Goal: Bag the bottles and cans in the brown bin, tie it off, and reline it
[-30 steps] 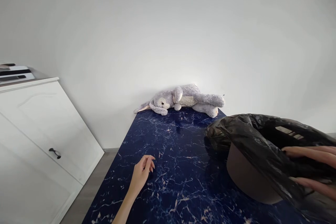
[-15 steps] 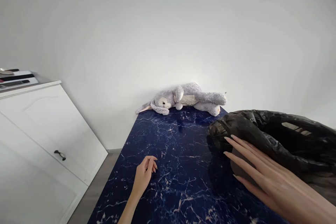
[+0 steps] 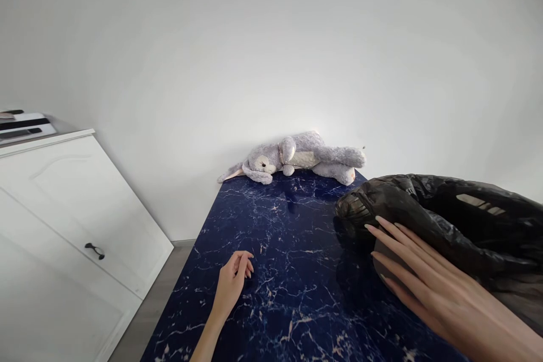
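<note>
My right hand (image 3: 428, 283) lies flat with fingers spread on the side of a round brown bin (image 3: 384, 257) lined with a crumpled black plastic bag (image 3: 445, 215). The bin stands at the right of a dark blue marble-patterned table (image 3: 292, 271). My left hand (image 3: 232, 283) rests on the tabletop near its left edge, fingers loosely curled, holding nothing.
A grey plush rabbit (image 3: 297, 156) lies on its side at the table's far end against the white wall. A white cabinet (image 3: 63, 220) with a dark handle (image 3: 94, 249) stands to the left. Flat items (image 3: 21, 123) sit on its top. Grey floor shows between cabinet and table.
My right hand came off the bag's rim at the far right and moved to the front of the bin, laying flat on its side. My left hand stayed in place.
</note>
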Tool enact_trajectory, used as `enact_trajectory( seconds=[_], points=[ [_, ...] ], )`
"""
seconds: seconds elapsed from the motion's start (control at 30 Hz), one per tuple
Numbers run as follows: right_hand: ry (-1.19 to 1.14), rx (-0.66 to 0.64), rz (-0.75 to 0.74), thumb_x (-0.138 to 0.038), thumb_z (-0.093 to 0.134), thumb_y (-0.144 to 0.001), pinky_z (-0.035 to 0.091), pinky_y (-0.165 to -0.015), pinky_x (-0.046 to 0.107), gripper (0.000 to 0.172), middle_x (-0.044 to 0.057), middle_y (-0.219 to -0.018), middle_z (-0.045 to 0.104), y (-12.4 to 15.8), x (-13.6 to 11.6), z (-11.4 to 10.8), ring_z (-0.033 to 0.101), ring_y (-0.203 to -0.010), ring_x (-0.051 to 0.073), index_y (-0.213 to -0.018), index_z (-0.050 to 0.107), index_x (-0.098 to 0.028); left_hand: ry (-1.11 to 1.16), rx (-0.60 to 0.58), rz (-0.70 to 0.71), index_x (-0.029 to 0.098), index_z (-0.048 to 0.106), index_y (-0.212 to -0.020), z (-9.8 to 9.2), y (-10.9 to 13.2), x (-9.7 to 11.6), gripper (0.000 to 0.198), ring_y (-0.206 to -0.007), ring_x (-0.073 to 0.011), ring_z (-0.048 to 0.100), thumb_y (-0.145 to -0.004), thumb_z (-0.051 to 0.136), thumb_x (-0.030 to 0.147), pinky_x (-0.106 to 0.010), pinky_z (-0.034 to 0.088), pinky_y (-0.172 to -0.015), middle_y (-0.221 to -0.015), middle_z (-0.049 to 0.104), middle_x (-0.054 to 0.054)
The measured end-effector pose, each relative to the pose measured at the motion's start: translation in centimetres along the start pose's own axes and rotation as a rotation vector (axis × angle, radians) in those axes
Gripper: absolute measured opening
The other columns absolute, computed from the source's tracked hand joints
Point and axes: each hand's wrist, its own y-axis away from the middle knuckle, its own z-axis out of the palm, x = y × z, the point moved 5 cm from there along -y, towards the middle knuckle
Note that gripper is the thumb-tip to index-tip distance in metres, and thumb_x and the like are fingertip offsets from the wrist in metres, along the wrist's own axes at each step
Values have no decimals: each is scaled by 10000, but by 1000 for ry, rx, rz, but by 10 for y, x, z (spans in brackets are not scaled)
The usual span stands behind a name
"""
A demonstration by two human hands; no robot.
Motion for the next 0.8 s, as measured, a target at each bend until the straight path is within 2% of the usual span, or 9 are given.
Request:
enact_trajectory(
  seconds=[0.17, 0.3, 0.4, 0.5, 0.57, 0.7, 0.8],
  points=[
    [-41, -98, 69, -31, 367, -960, 184, -1346, 681, 558, 72, -1733, 385, 0, -4, 4, 243, -1631, 402, -1366, 725, -167, -3, 1, 5, 219, 696, -1028, 1, -1, -3, 454, -709, -196, 650, -1052, 499, 627, -313, 523, -717, -779, 690, -22],
    [-59, -42, 235, -68, 316, -954, 135, -1308, 802, 610, 102, -1709, 412, -10, 0, -5, 191, -1631, 457, -1365, 759, -151, -7, -5, 11, 225, 700, -1041, 1, -2, -4, 451, -716, -195, 655, -1056, 496, 626, -309, 524, -721, -786, 691, -21],
    [-84, 5, 289, -102, 325, -940, 127, -1309, 803, 580, 170, -1595, 553, -15, 2, -10, 201, -1625, 472, -1210, 838, -128, -11, -6, 17, 227, 703, -1052, 0, -2, -4, 447, -722, -196, 661, -1059, 494, 623, -307, 529, -726, -796, 697, -25],
    [-70, 18, 239, -74, 302, -898, 153, -1298, 810, 587, 217, -1411, 684, -18, 2, -12, 223, -1618, 476, -950, 883, -143, -15, 0, 21, 226, 706, -1043, 0, -1, -4, 454, -717, -198, 664, -1058, 491, 625, -307, 533, -721, -793, 700, -28],
    [-39, 23, 203, -48, 298, -869, 163, -1286, 825, 584, 240, -1347, 708, -17, 2, -13, 227, -1615, 482, -892, 875, -134, -18, 3, 22, 225, 706, -1033, -1, -1, -4, 458, -712, -198, 664, -1055, 490, 628, -307, 535, -715, -789, 699, -30],
    [-39, 8, 188, -49, 306, -867, 160, -1268, 854, 570, 238, -1408, 677, -7, -5, -11, 251, -1605, 495, -995, 858, -114, -25, 5, 19, 226, 703, -1034, -1, -1, -2, 459, -712, -201, 666, -1053, 489, 632, -307, 539, -712, -789, 703, -31],
    [-134, -21, 207, -113, 267, -947, 157, -1247, 883, 624, 161, -1517, 626, 8, -15, -2, 293, -1597, 480, -1298, 779, -178, -29, 7, 14, 223, 701, -1034, 0, -1, 0, 468, -708, -203, 665, -1045, 492, 641, -310, 542, -712, -785, 702, -31]
  ],
)
